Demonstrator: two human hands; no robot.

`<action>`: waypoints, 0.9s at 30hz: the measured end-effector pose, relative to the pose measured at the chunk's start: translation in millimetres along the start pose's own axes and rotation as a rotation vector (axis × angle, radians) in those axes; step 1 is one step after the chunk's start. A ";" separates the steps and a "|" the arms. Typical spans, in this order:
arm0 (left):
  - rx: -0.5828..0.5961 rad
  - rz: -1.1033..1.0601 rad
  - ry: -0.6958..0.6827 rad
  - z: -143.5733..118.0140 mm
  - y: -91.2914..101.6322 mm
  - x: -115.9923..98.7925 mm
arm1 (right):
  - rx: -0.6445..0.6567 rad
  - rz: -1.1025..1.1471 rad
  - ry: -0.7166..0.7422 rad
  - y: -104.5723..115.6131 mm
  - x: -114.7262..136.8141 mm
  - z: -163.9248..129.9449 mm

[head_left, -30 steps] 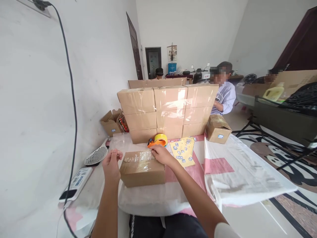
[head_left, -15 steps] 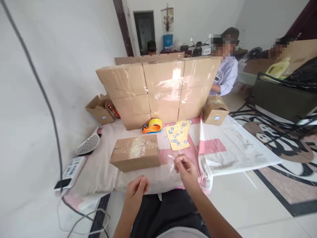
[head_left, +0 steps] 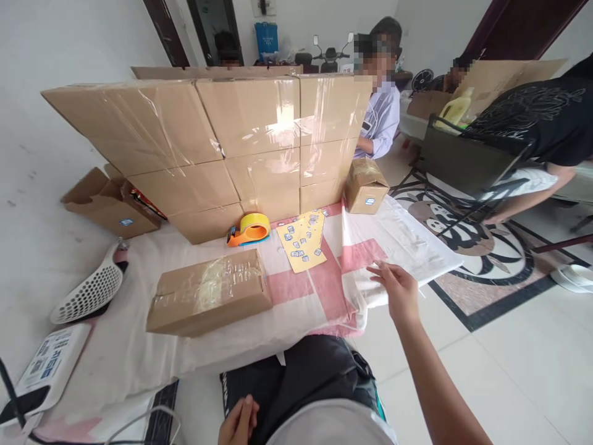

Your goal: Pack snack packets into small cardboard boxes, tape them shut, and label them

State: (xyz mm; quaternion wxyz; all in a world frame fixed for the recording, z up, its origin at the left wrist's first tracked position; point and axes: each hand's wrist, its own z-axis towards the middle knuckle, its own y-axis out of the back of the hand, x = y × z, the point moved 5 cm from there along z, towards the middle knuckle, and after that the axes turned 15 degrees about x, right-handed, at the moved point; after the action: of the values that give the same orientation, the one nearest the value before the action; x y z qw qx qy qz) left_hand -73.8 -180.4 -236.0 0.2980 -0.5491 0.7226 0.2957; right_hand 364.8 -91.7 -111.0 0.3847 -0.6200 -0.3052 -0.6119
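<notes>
My left hand (head_left: 241,421) is low over my lap, beside the dark trousers, with its fingers curled and the thumb pressed against them; I see nothing in it. Out to the right, my right hand (head_left: 396,283) hovers over the cloth edge of the table, its fingers stretched and slightly apart, with no object visible between them. A closed cardboard box (head_left: 210,293) with clear tape across its top lies on the cloth. Behind it sits an orange tape dispenser (head_left: 237,236) with a yellow roll. A yellow patterned sheet of paper (head_left: 303,242) lies to its right.
A wall of stacked, taped cartons (head_left: 259,133) closes the table's back. A small carton (head_left: 367,186) stands right, an open carton (head_left: 111,207) left. A white perforated object (head_left: 90,293) and a power strip (head_left: 55,358) lie left. Other people are beyond, one bending near a chair (head_left: 463,154).
My view has turned to the right. My left hand has dropped back to my lap. My right hand has moved right and opened; the clear strip at its fingertips no longer shows.
</notes>
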 end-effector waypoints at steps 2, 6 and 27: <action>0.012 0.005 -0.053 3.4 0.5 -18.6 | 0.088 0.060 0.079 -31.5 5.8 10.5; -0.053 0.033 -0.195 -5.1 3.8 -42.0 | 0.213 0.189 0.131 -73.7 10.5 25.1; 0.323 -0.321 -0.626 38.5 -128.8 -203.2 | 0.469 0.020 0.027 -180.7 -11.8 -100.3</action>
State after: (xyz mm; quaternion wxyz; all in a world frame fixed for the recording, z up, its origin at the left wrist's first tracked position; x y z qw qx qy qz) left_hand 99.9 -54.5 -120.2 0.6295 -0.4842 0.5389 0.2809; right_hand 158.0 -82.4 -108.5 0.5286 -0.5082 -0.4277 -0.5286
